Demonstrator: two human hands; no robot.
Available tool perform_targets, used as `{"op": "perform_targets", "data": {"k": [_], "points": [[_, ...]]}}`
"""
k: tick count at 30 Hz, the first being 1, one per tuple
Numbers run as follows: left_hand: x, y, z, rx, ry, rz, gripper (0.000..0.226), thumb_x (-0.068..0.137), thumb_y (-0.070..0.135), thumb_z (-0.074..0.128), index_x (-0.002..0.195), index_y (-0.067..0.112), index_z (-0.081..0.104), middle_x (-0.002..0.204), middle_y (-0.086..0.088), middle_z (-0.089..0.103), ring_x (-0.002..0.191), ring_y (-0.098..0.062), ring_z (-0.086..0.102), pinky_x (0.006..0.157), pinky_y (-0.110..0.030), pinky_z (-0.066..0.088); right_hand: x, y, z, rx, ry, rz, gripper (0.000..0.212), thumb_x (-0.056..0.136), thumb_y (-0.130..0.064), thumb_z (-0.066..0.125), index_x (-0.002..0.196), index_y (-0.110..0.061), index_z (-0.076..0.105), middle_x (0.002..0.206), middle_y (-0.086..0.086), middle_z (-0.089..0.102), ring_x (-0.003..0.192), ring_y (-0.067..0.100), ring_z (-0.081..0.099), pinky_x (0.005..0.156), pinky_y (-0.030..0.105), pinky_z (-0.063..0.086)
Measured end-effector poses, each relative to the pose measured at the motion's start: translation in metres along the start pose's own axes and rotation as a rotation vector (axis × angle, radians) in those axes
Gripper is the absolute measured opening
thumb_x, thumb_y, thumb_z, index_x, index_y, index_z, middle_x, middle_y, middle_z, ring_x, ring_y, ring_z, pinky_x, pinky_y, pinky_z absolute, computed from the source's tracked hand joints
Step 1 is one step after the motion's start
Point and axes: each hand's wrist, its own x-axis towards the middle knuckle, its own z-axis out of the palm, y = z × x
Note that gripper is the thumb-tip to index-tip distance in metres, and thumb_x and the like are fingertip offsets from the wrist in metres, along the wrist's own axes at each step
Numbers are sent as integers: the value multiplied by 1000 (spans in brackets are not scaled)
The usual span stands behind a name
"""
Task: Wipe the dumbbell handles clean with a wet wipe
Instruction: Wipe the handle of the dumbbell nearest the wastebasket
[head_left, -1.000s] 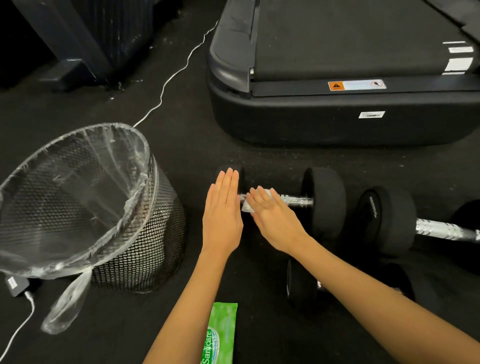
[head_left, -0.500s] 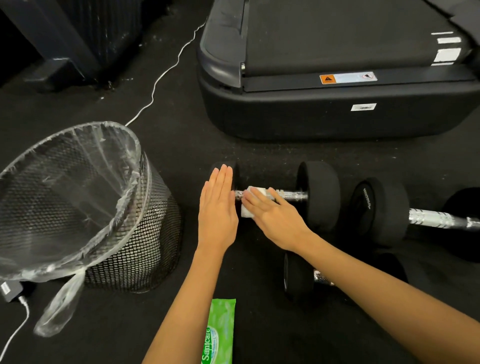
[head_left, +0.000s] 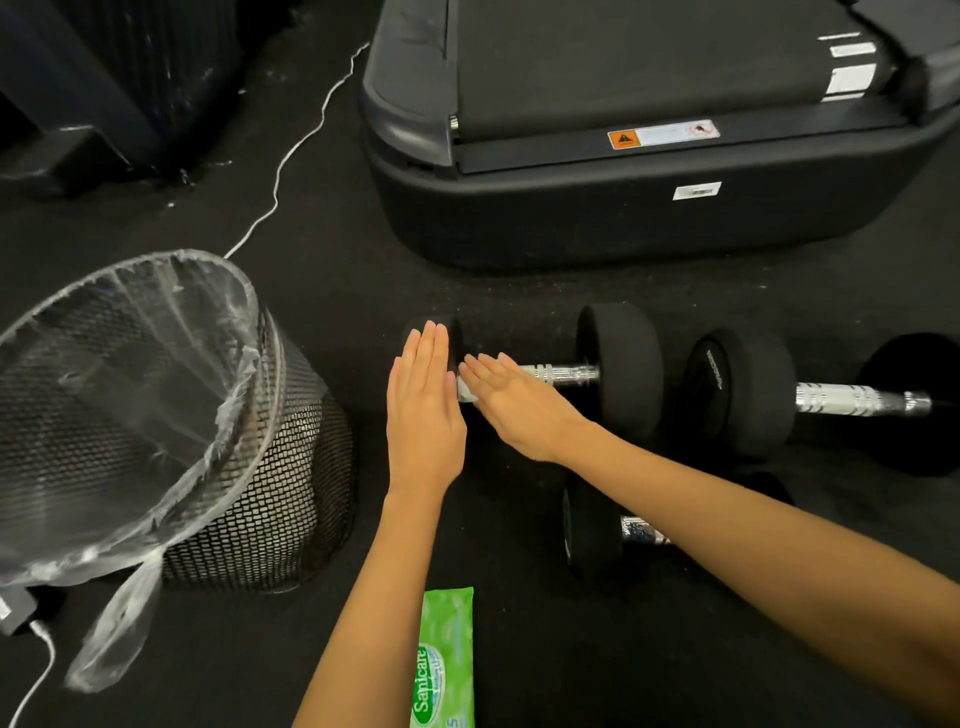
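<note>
Dumbbell (head_left: 618, 364): chrome knurled handle | hands: left (head_left: 426, 415) flat; right (head_left: 514, 405) apparently pressing wipe (head_left: 464, 391)

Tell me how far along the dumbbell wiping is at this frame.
Nothing visibly finished. In hand: the right hand presses a white wipe on the left end of the nearest dumbbell's handle, while the left hand rests flat on its left weight. Left: the rest of that handle, the second dumbbell's handle and the third's, both untouched now.
</note>
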Motion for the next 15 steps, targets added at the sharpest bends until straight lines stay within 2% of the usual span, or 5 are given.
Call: {"op": "perform_targets", "data": {"k": [5,8,10,12,15], "points": [[-1,-1,0,6,-3,10,51,105,17,33,155,17,20,162,4,16,150,-6,4,123,-32,5,-20,1,10,-28,-11,-18,59,103,-17,43,155,-11,16,163,8,13,151,20,7,117,33,-3],[-1,-1,0,0,-12,8,51,105,17,33,155,17,20,163,4,15,150,-6,3,123,-29,2,-8,1,9,-64,17,35,60,102,-18,47,154,-12,19,162,8,21,150,21,17,120,38,3],[-2,-1,-1,9,-19,9,51,105,17,32,155,17,19,163,5,15,150,-5,2,123,-29,2,-1,-3,10,-58,26,66,62,100,-16,50,154,-11,21,160,10,25,149,23,21,119,36,2],[-2,-1,-2,16,-20,10,52,105,18,32,155,17,18,163,4,14,150,-6,2,123,-30,3,-7,-7,12,-43,-4,55,65,99,-12,51,154,-9,17,162,11,19,151,23,14,119,35,-2],[-2,0,-2,27,-15,18,53,105,18,32,155,17,17,163,3,13,150,-7,3,123,-31,3,-16,-6,12,-54,-21,8,67,99,-10,49,155,-10,12,164,10,10,152,21,6,121,35,-2]]}}
